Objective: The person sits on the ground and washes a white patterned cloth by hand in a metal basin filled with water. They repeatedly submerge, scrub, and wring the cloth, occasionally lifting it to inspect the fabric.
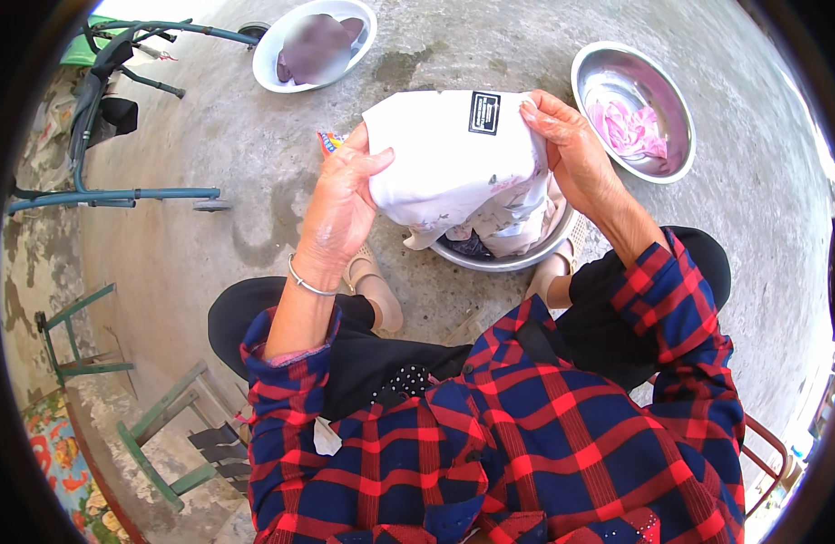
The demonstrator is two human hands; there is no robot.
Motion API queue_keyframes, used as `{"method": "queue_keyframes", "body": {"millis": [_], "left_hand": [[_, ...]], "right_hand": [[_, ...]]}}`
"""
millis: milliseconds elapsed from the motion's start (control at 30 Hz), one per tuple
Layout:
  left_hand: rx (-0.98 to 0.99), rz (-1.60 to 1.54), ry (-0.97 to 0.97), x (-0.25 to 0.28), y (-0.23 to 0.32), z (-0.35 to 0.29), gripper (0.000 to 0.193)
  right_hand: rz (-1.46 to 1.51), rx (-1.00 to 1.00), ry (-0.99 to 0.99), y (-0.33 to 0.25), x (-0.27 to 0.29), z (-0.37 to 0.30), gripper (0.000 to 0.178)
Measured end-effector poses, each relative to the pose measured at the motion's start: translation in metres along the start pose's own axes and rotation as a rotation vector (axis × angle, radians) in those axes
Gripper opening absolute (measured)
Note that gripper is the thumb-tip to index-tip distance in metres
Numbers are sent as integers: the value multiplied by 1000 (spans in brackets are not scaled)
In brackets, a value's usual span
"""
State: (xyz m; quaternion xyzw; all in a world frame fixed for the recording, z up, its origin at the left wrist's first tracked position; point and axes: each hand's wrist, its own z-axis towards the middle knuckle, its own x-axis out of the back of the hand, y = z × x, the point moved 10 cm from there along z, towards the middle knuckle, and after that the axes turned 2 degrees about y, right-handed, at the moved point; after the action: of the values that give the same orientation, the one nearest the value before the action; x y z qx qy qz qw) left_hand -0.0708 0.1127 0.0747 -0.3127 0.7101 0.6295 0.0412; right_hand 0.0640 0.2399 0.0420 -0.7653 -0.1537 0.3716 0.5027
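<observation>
Bare floor point(472, 63) open between white tub point(269, 68) and pink-cloth basin point(660, 104); a hand could pass there. White garment point(426, 168), stretched between left hand point(338, 186) and right hand point(573, 145), covers much of the basin beneath point(517, 264). Shoes crowd that basin: one near its left point(364, 263), another close at right. Far left, blue walking frame point(145, 195) juts across floor. Small packet point(328, 141) just beyond left hand.
</observation>
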Motion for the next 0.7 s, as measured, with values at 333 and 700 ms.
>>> {"method": "queue_keyframes", "body": {"millis": [333,700], "left_hand": [[-26,-10,8,-1,-3,-2,64],[-74,-195,33,5,2,-6,66]], "right_hand": [[-37,9,30,-1,-2,1,14],[-275,-263,-191,30,-5,-7,30]]}}
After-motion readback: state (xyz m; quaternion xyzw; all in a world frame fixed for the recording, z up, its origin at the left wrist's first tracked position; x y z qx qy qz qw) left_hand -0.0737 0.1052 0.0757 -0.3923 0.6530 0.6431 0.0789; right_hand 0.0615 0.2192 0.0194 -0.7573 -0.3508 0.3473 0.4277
